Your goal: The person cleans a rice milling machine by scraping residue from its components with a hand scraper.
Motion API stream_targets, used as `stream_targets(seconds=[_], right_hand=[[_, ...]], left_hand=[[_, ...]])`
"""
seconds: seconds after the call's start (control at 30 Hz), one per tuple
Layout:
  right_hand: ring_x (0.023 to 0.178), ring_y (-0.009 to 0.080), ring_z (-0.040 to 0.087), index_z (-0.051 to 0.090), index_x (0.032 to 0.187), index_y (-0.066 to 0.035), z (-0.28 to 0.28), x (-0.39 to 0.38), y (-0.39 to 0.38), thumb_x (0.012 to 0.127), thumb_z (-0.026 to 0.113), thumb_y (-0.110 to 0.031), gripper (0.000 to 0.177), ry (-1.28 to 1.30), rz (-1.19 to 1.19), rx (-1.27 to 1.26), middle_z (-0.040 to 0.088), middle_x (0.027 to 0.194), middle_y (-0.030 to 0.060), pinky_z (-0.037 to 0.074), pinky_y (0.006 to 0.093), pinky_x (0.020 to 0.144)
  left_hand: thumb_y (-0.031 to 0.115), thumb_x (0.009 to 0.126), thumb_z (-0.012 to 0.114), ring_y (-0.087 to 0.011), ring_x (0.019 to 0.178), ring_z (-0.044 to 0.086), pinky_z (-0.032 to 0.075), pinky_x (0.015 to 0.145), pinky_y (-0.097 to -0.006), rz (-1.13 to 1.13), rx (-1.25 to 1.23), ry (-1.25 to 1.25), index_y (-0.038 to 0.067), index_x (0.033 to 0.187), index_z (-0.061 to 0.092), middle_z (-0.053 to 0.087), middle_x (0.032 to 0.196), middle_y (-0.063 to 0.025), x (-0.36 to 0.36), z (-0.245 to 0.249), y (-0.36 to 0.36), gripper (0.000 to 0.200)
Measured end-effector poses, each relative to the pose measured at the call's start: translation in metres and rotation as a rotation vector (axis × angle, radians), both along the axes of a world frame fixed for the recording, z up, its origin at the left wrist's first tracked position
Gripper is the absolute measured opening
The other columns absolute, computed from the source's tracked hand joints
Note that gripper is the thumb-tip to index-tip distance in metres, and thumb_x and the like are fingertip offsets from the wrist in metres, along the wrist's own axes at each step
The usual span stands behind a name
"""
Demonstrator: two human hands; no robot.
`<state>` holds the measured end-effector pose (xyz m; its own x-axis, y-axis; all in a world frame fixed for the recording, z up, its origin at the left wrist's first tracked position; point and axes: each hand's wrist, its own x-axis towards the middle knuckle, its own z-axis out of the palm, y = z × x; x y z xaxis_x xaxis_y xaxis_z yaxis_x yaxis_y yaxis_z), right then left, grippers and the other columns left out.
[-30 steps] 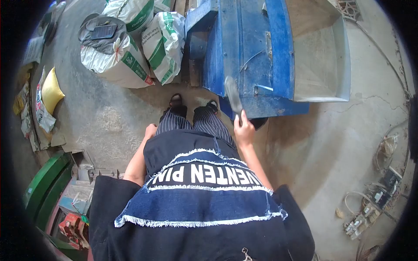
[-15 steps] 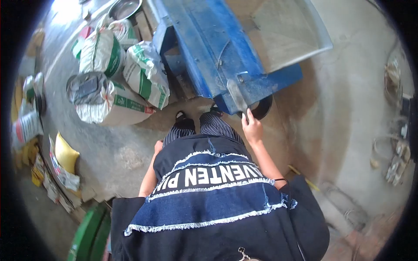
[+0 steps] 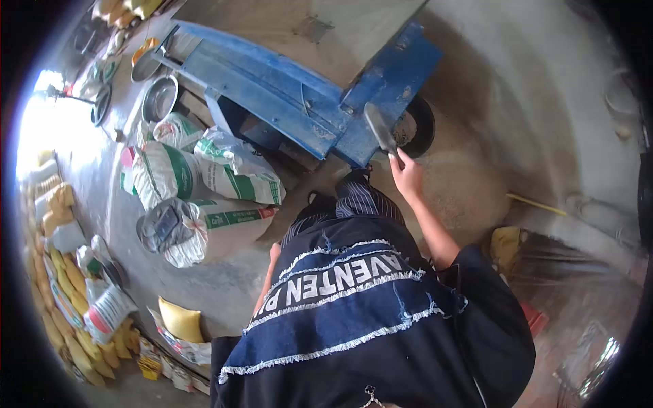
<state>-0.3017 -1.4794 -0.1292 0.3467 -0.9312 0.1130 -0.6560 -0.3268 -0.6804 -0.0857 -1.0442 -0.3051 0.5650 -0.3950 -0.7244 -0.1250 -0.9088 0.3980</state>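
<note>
My right hand [image 3: 408, 175] is closed around the handle of a grey metal scoop [image 3: 379, 127], held up in front of the blue machine [image 3: 286, 95]. The scoop's blade points away from me, beside a black round tub [image 3: 418, 126] that sits on the floor under the machine's corner. My left hand [image 3: 273, 253] hangs at my side next to my dark apron; its fingers are hidden, and nothing shows in it. My striped trouser legs and black shoes stand close to the machine's base.
White and green sacks [image 3: 204, 180] lie on the concrete floor at my left. Metal bowls [image 3: 160, 98] stand beyond them. A broom [image 3: 544, 255] lies at my right. Yellow bags [image 3: 180, 319] and packets line the left edge.
The view has swung to the right, so the machine and sacks now appear rotated and further left. My right hand keeps hold of the scoop, now beside the black tub.
</note>
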Motion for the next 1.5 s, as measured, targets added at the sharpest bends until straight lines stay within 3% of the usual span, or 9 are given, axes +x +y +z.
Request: stream_targets(seconds=[0.1,0.2,0.33,0.5,0.63,0.87,1.27,1.43,1.5], right_hand=[[0.080,0.0245,0.068,0.062,0.109,0.004,0.014,0.022,-0.022,0.086,0.063,-0.031,0.041,-0.129,0.020,0.317,0.067,0.087,0.0224,0.051,0.0336,0.066],[0.109,0.0305,0.059,0.060,0.109,0.010,0.012,0.043,-0.054,0.087,0.062,-0.031,0.047,-0.141,0.175,0.261,0.061,0.111,0.0243,0.043,0.0323,0.095],[0.081,0.0323,0.065,0.066,0.110,-0.010,0.018,0.023,-0.078,0.084,0.061,-0.034,0.036,0.112,0.300,0.030,0.067,0.088,0.0179,0.053,0.0398,0.073],[0.073,0.0324,0.065,0.065,0.114,-0.015,0.024,0.013,-0.097,0.084,0.061,-0.037,0.037,0.300,0.367,0.001,0.067,0.078,0.0153,0.052,0.0398,0.067],[0.073,0.0328,0.064,0.066,0.110,-0.014,0.014,0.041,-0.132,0.085,0.059,-0.036,0.034,0.187,0.492,-0.076,0.067,0.078,0.0148,0.052,0.0411,0.070],[0.074,0.0346,0.064,0.065,0.110,-0.013,0.014,0.004,-0.152,0.084,0.060,-0.035,0.034,0.110,0.596,0.051,0.067,0.078,0.0153,0.052,0.0434,0.069],[0.064,0.0326,0.064,0.062,0.110,-0.013,0.024,-0.026,-0.196,0.087,0.055,-0.032,0.031,0.243,0.710,-0.028,0.064,0.066,0.0138,0.051,0.0443,0.057],[0.058,0.0331,0.062,0.059,0.113,-0.014,0.006,0.003,-0.219,0.089,0.052,-0.031,0.031,0.232,0.307,-0.129,0.062,0.063,0.0140,0.050,0.0450,0.051],[0.058,0.0338,0.062,0.058,0.114,-0.013,0.009,0.003,-0.208,0.089,0.050,-0.031,0.032,0.229,0.418,-0.126,0.062,0.064,0.0152,0.050,0.0451,0.051]], left_hand=[[0.031,0.081,0.059,-0.0369,0.096,0.063,0.048,0.080,-0.0421,-0.037,-0.021,0.012,0.001,0.096,0.065,0.065,0.096,-0.0244,0.017,0.003,-0.017,0.034],[0.025,0.083,0.060,-0.0349,0.085,0.064,0.047,0.078,-0.0402,0.080,-0.212,-0.154,-0.001,0.097,0.061,0.066,0.083,-0.0187,0.030,0.049,-0.069,0.029],[0.013,0.085,0.059,-0.0346,0.101,0.049,0.039,0.088,-0.0410,0.070,-0.568,-0.631,-0.002,0.109,0.054,0.053,0.107,-0.0202,0.073,0.193,-0.186,0.028],[0.013,0.086,0.060,-0.0357,0.114,0.044,0.030,0.099,-0.0422,0.019,-0.926,-1.030,0.000,0.115,0.052,0.053,0.114,-0.0176,0.085,0.354,-0.317,0.033],[0.031,0.088,0.059,-0.0420,0.131,0.022,0.022,0.105,-0.0482,0.019,-0.790,-1.023,0.001,0.126,0.043,0.026,0.137,-0.0305,0.066,0.413,-0.405,0.050],[0.049,0.089,0.050,-0.0504,0.136,-0.006,0.007,0.107,-0.0599,0.096,-0.460,-1.111,0.000,0.141,0.021,-0.006,0.143,-0.0385,0.060,0.387,-0.479,0.077],[0.059,0.089,0.044,-0.0465,0.138,-0.007,0.008,0.107,-0.0596,0.154,-0.334,-1.139,0.002,0.144,0.016,-0.006,0.144,-0.0372,0.053,0.388,-0.482,0.083],[0.060,0.088,0.046,-0.0463,0.138,-0.003,0.009,0.109,-0.0564,0.177,-0.361,-1.161,0.001,0.143,0.020,-0.001,0.145,-0.0375,0.056,0.383,-0.479,0.084],[0.059,0.088,0.046,-0.0467,0.138,-0.003,0.009,0.109,-0.0563,0.188,-0.365,-1.148,0.000,0.142,0.021,0.001,0.145,-0.0377,0.053,0.386,-0.479,0.084]])
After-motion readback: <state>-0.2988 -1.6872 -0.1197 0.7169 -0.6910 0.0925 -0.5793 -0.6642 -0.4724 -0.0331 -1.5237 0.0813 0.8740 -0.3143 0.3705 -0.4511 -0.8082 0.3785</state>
